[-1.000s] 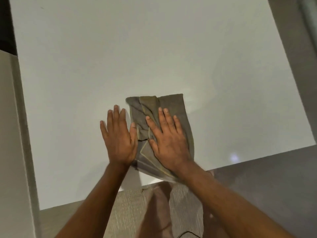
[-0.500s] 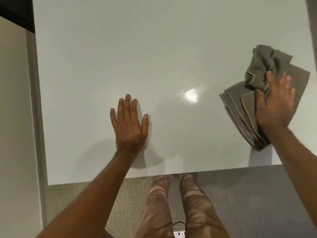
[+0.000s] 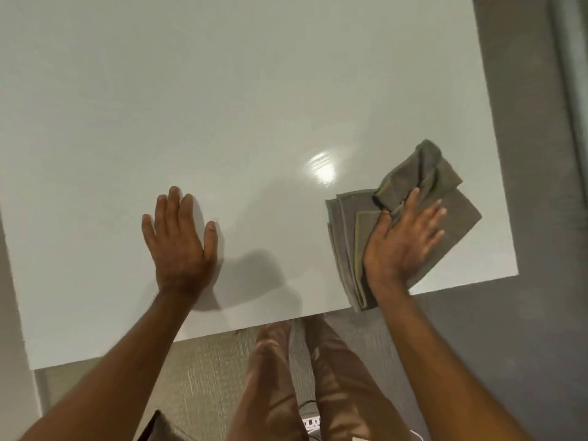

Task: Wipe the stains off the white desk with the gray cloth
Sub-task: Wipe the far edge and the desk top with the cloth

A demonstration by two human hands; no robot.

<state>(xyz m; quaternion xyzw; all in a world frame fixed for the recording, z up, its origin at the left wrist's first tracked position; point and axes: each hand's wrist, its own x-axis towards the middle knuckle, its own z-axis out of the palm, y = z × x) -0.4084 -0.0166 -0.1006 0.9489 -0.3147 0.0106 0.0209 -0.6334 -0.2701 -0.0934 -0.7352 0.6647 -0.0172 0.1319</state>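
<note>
Head view: right hand [image 3: 402,241] lies flat, fingers spread, pressing the gray cloth [image 3: 346,237] onto the white counter [image 3: 222,106] near its right front corner. Left hand [image 3: 179,243] rests open, palm down, on bare counter well apart from the cloth.

No readable text, label or number shows anywhere (the desk surface carries no print).
</note>
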